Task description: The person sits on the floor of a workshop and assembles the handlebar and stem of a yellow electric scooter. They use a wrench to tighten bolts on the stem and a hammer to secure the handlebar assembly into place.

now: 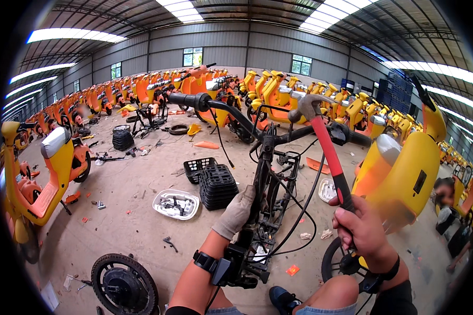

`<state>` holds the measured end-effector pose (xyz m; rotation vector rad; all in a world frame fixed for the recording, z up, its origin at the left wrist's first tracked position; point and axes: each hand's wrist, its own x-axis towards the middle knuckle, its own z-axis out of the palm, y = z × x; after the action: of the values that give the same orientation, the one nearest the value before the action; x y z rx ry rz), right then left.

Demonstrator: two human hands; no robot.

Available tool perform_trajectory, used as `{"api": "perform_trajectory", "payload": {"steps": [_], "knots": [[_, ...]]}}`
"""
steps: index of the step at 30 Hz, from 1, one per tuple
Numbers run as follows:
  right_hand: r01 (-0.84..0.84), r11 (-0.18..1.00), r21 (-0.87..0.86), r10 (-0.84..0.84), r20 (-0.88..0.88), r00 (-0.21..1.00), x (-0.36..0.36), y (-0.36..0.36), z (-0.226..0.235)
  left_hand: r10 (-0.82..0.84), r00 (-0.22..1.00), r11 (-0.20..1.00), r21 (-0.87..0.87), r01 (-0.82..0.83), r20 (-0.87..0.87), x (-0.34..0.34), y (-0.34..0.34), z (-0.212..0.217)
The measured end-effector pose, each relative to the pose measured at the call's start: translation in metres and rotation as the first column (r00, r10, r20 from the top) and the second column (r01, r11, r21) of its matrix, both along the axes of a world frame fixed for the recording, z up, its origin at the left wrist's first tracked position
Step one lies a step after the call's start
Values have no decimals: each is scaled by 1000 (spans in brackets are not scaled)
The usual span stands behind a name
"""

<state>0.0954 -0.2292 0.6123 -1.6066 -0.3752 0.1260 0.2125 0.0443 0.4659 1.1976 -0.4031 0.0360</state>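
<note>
In front of me stands a stripped scooter frame (265, 197), dark and bare, with its handlebar (236, 116) across the top and loose black cables hanging from it. My left hand (236, 212), in a pale work glove, is closed on the left side of the upright steering column; some of its fingers are hidden behind it. My right hand (358, 226) is bare and wrapped round the lower handle of a claw hammer (328, 149). The red-handled hammer is raised, its metal head beside the right half of the handlebar.
A wheel with a hub motor (123, 286) lies at lower left. Stacked black baskets (216, 187) and a white tub of small parts (195, 209) sit left of the frame. Yellow scooters stand close by at left (52, 168) and right (397, 176); rows of others fill the hall.
</note>
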Motion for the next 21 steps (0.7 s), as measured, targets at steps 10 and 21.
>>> {"api": "perform_trajectory", "payload": {"steps": [10,21], "knots": [[-8,982,-188,24,83,996,71,-15,143,29,1000,998,55,-29,3,15,-9,-16],[5,912,-411,26,70,997,30,-13,170,69,997,997,15,-69,35,14,-10,-15]]}}
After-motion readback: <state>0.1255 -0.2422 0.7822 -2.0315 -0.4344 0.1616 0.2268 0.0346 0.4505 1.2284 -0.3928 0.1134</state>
